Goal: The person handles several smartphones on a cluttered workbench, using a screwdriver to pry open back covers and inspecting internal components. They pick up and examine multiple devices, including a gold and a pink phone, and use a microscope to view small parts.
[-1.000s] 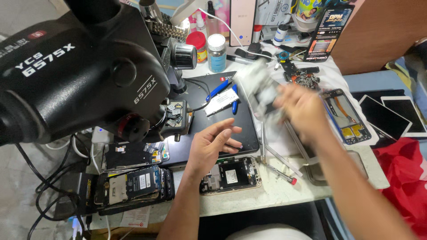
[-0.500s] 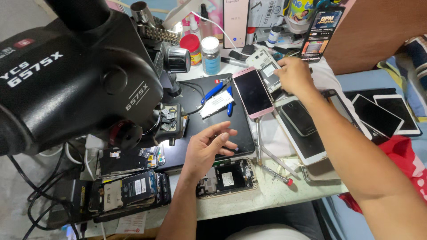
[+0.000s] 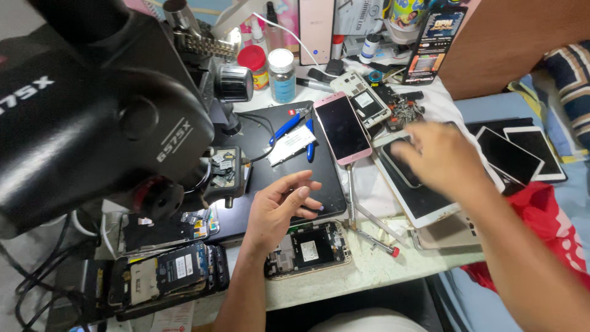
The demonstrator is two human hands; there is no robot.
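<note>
Pink phone (image 3: 342,127) now lies released; right hand (image 3: 439,157) has withdrawn

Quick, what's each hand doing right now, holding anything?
Left hand: open, fingers loosely curled, holding nothing, over the black mat.
Right hand: blurred, seems empty.

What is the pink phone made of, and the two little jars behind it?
The pink phone looks like it has a glossy black glass front, since it shines, inside a pale pink frame that could be metal or plastic. The red-lidded jar and the white-lidded jar seem to be clear plastic or glass with matte plastic lids; the view leaves that open.
</note>
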